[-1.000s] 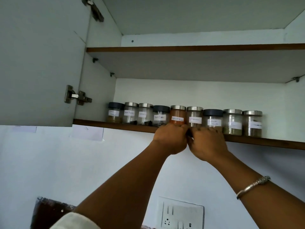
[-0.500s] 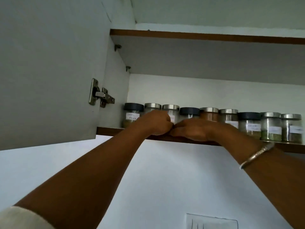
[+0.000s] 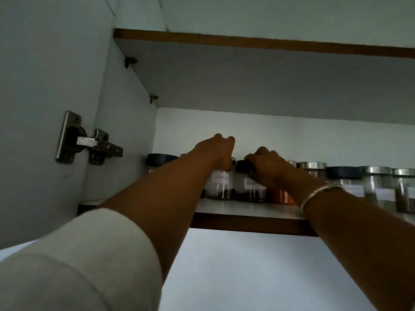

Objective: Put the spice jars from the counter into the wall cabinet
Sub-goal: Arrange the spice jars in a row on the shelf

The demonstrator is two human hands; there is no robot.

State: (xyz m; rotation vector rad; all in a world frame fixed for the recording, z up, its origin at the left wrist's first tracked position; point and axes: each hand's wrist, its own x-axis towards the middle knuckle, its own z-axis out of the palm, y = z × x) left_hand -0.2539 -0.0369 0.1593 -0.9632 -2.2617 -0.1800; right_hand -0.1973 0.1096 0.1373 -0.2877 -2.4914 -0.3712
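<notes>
Your left hand (image 3: 215,151) was clamped over the lid of the "Cloves" jar (image 3: 220,185), dark bits inside, while your right hand (image 3: 267,164) gripped the black-lidded jar (image 3: 249,187) just beside it, both standing on the cabinet shelf (image 3: 247,209) in the row.

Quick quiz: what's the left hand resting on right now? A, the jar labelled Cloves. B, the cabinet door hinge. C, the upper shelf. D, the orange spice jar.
A: the left hand sits atop the jar labelled Cloves, clear of the hinge.
</notes>
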